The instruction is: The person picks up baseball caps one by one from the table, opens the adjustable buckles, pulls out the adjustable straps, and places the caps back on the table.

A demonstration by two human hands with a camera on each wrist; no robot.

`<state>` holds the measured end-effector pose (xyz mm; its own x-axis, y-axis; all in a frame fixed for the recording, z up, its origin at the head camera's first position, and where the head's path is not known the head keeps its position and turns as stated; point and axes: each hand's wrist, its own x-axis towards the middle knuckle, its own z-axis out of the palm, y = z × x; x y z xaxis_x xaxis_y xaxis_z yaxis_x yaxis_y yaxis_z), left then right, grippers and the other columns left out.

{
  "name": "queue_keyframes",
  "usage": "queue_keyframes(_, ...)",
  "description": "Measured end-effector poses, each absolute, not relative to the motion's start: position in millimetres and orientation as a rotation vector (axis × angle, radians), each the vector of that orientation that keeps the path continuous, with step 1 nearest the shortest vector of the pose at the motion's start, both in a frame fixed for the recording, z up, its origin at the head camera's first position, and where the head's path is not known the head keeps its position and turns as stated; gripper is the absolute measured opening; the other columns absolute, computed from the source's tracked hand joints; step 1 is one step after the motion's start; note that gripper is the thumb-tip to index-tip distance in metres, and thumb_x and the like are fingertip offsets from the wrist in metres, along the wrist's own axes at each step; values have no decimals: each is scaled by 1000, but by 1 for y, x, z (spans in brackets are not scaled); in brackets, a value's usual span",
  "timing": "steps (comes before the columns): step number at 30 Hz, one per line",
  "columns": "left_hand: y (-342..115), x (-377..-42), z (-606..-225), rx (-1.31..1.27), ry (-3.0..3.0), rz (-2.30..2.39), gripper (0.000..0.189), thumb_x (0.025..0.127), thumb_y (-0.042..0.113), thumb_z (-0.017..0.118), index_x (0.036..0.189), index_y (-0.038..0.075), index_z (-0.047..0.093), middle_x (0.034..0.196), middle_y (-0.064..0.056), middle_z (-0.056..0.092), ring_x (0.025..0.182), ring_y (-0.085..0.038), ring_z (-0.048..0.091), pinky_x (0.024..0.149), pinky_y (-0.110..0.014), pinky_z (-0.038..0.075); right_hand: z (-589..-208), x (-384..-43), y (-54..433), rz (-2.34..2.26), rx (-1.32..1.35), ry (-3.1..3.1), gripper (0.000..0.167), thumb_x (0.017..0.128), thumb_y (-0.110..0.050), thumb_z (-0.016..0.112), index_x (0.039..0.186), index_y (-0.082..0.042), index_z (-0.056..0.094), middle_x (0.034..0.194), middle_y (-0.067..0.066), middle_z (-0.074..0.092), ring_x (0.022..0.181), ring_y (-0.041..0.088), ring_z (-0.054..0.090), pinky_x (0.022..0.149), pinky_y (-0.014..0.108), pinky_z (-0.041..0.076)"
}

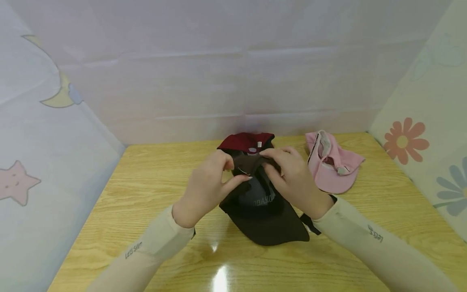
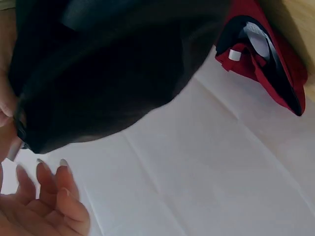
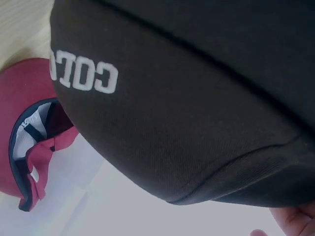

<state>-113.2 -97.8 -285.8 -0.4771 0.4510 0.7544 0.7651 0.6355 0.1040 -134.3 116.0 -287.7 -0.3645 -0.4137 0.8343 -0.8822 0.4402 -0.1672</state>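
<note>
A dark baseball cap with lettering on its front is between both hands above the table, its brim pointing toward me and a little right. My left hand pinches the crown's folded edge between thumb and fingers. On the opposite side, my right hand grips the same fabric, fingers over the top and thumb underneath. Pale letters on the cap's side show in the right wrist view. The left wrist view looks at the cap's dark underside. Right behind it sits a dark red cap, partly hidden.
A pink cap lies at the back right of the wooden table, with its strap side up. Pale fabric walls enclose the back and both sides. A black strap hangs beside my right wrist.
</note>
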Motion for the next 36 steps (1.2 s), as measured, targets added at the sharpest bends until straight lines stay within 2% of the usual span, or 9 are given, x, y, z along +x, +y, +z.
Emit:
queue_keyframes(3,-97,-111,-288,-869,-2173,-649,35,74,21,86,77,4,55,72,-3,53,65,-16,49,56,-25,44,-288,-134,116,843,1030,-1972,23,78,13,65,99,6,61,80,14,60,69,26,52,63,40,43)
queue_keyframes(6,-93,-111,-291,-849,-2199,-725,23,79,20,82,81,4,65,74,-3,60,67,-17,53,59,-27,45,-288,-134,115,845,998,-1998,27,75,15,69,97,5,58,83,14,60,69,25,49,59,38,41)
queue_keyframes(9,-91,-111,-293,-816,-2228,-811,18,82,18,78,86,3,69,79,-3,63,69,-20,54,62,-28,46,-287,-134,115,836,1003,-2036,22,79,11,71,96,3,59,83,14,61,68,25,47,60,37,40)
queue_keyframes(13,-90,-110,-293,-763,-2298,-988,12,87,13,73,86,6,63,80,-1,59,74,-19,53,66,-30,45,-284,-139,115,812,1047,-2008,10,91,-4,67,93,2,60,85,14,63,68,28,52,66,40,41)
queue_keyframes(17,-90,-110,-291,-730,-2359,-1172,12,90,11,68,86,6,58,80,-1,53,75,-18,49,67,-31,41,-284,-145,114,795,1075,-1918,25,97,-20,62,86,2,60,101,22,64,84,36,60,73,45,45)
queue_keyframes(20,-91,-110,-290,-709,-2375,-1244,13,91,10,67,85,6,57,78,-1,49,73,-17,46,65,-30,39,-284,-146,113,782,1059,-1894,34,98,-29,58,82,1,61,108,26,59,94,41,57,80,49,44)
queue_keyframes(27,-90,-109,-287,-687,-2384,-1367,11,92,9,66,85,5,57,78,-1,49,71,-17,44,61,-28,36,-282,-145,113,750,997,-1896,41,99,-36,54,81,0,62,95,21,54,86,37,48,79,47,34)
queue_keyframes(32,-90,-108,-285,-691,-2364,-1507,8,95,7,61,88,3,59,78,-3,49,68,-18,43,63,-28,37,-281,-144,114,740,964,-1921,43,99,-38,53,81,-1,64,96,23,53,86,39,48,78,48,35)
queue_keyframes(36,-89,-108,-283,-701,-2358,-1597,9,96,6,58,89,2,59,81,-5,51,69,-19,44,65,-29,38,-282,-145,115,731,984,-1935,43,100,-37,51,87,0,69,86,16,57,75,32,51,70,43,37)
